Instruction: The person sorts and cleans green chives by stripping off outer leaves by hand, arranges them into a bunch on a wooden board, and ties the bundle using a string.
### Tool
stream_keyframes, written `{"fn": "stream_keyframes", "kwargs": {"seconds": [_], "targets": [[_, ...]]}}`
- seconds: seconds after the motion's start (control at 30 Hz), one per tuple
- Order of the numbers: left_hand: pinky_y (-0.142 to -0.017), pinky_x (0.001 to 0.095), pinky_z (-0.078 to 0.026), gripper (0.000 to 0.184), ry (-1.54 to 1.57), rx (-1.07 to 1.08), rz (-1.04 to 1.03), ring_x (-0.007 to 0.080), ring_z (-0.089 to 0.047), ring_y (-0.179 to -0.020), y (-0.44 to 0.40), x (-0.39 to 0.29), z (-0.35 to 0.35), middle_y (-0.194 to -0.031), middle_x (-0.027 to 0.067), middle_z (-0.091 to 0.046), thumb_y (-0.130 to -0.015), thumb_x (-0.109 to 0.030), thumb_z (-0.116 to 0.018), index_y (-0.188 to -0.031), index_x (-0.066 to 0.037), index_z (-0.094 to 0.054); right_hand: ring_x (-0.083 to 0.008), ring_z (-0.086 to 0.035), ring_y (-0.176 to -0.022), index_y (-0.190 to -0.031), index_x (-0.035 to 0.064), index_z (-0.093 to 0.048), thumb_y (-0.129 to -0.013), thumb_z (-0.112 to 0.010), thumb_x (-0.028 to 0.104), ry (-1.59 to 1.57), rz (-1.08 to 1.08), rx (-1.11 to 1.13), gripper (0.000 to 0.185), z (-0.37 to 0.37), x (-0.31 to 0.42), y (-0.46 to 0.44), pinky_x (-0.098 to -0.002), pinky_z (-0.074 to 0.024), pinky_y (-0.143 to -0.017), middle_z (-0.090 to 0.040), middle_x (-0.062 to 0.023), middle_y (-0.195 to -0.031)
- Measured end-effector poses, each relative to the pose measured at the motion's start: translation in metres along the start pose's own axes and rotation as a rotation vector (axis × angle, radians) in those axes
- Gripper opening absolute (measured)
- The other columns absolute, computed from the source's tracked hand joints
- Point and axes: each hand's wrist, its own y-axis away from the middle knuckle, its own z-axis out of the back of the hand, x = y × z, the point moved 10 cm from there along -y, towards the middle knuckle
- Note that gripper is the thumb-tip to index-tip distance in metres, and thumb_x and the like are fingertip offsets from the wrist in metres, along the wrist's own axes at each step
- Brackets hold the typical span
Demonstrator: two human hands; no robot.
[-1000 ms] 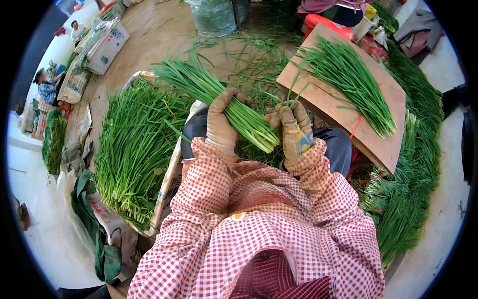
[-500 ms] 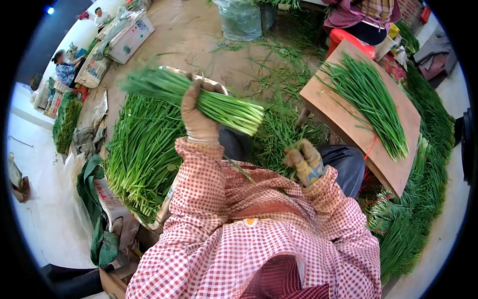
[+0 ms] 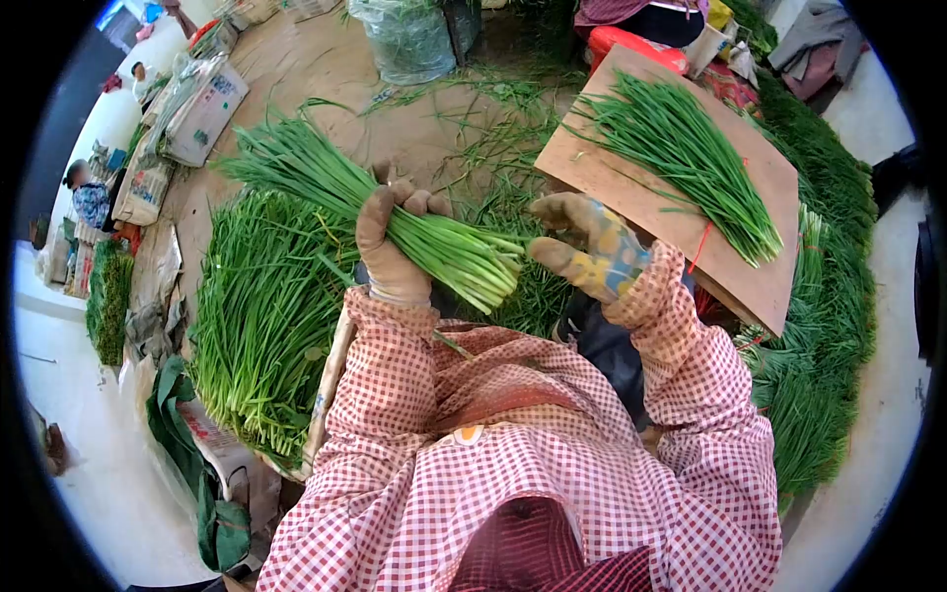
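Note:
My left hand [image 3: 393, 247], in a brown work glove, is closed around a bunch of garlic chives [image 3: 449, 249]. The green leaf tips point up and left, and the pale stem ends point right. Close to those stem ends is my right hand [image 3: 592, 247], in a worn glove with blue and yellow patches. Its thumb and fingers are spread apart with nothing seen gripped; a thin leaf reaches toward the thumb, and contact is unclear. A large heap of chives [image 3: 266, 316] lies in a crate beside my left arm.
Another chive bunch [image 3: 691, 163] rests on a wooden board [image 3: 602, 178] at right, near a red tie [image 3: 700, 247]. More chives [image 3: 829, 395] line the right wall. Leaf scraps [image 3: 508, 148] litter the floor before a plastic-wrapped tub [image 3: 404, 39]. People sit at far left and top right.
My right hand has risen from the lap toward the bunch's stem ends, and its fingers have spread. The bunch stays in my left hand, its stem ends slightly lower. The view has shifted.

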Motion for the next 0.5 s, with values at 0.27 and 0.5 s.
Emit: {"fn": "stream_keyframes", "kwargs": {"seconds": [0.27, 0.5], "targets": [[-0.075, 0.0318, -0.046, 0.025, -0.162, -0.104, 0.141, 0.013, -0.053, -0.074, 0.01, 0.032, 0.019, -0.08, -0.0018, -0.052, -0.079, -0.018, -0.066, -0.101, -0.01, -0.057, -0.0267, -0.061, -0.08, -0.101, 0.0043, -0.057, -0.091, -0.055, 0.034, 0.082, 0.045, 0.094, 0.031, -0.028, -0.005, 0.001, -0.036, -0.0473, -0.068, -0.061, -0.0143, -0.082], [-0.085, 0.0328, -0.045, 0.038, 0.244, 0.132, -0.101, 0.0125, -0.056, -0.081, 0.008, -0.064, -0.006, -0.084, -0.003, -0.055, -0.083, -0.013, -0.063, -0.119, -0.011, -0.052, -0.0299, -0.063, -0.083, -0.099, 0.0089, -0.06, -0.088, -0.057, 0.028, 0.548, -0.289, 0.235, 0.022, -0.041, -0.131, -0.009, -0.0388, -0.0493, -0.069, -0.064, -0.0151, -0.091]]}}
